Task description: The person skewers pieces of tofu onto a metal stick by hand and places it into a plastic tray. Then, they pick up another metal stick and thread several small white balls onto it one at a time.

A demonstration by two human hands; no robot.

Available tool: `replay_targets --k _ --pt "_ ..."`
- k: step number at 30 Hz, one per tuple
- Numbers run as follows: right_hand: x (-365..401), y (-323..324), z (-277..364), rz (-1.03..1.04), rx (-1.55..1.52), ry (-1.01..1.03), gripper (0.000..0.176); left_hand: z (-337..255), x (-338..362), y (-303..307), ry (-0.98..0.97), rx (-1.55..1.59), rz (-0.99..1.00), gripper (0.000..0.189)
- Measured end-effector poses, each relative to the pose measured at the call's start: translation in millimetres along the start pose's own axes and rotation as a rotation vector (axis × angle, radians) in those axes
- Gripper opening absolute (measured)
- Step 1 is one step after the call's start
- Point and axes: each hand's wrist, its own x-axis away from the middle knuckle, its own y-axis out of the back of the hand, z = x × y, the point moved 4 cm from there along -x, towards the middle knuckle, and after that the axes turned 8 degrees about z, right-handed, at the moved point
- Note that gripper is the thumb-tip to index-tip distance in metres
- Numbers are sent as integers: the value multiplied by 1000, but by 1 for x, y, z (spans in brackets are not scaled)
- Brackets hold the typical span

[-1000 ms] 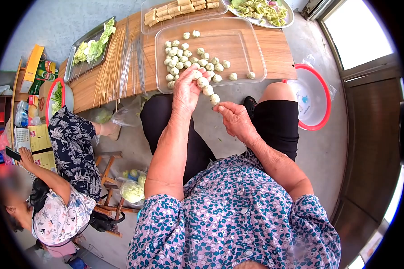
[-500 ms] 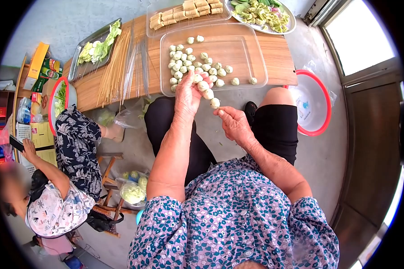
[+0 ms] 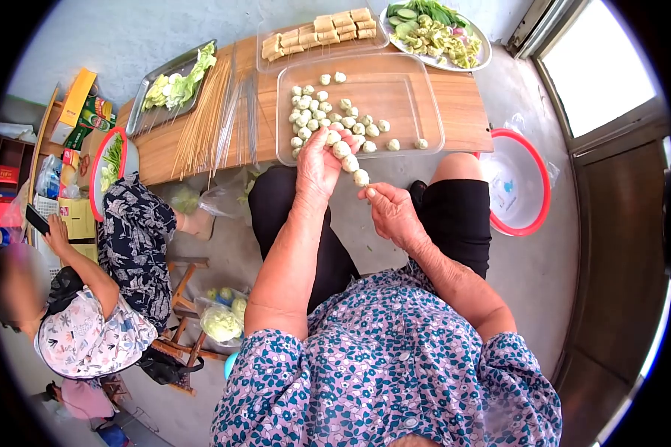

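Note:
In the head view, several pale, green-flecked balls (image 3: 350,163) sit in a slanting row on a skewer between my hands. My left hand (image 3: 319,170) is closed around the upper balls, just over the near edge of the clear plastic tray (image 3: 414,82). With thumb and fingertips my right hand (image 3: 395,214) pinches the skewer's lower end, right below the lowest ball. Most of the skewer is hidden by the balls and fingers. More loose balls (image 3: 306,112) lie in the tray, mostly toward its left side and middle.
Long wooden skewers (image 3: 205,112) and metal ones (image 3: 238,112) lie on the table left of the tray. Behind stand a container of tan rolls (image 3: 324,33) and a vegetable plate (image 3: 440,37). A red-rimmed basin (image 3: 520,182) is at right. A seated person (image 3: 89,320) holds a phone.
The view has shifted slightly, so the table and tray appear a little farther right and lower. Both hands keep the same hold on the skewer and balls.

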Motion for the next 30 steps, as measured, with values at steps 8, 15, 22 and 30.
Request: replay_targets --k 8,15,22,30 --pt "3 -1 8 -26 173 58 20 -3 -1 -9 24 80 -8 21" --pt "6 -3 18 -11 171 99 21 -9 2 -19 -9 64 -29 19" --pt "-10 -19 31 81 13 25 24 -28 -9 -12 -48 127 -49 18" --pt "-4 -36 62 -26 785 273 21 -73 -33 11 -182 59 -206 16"
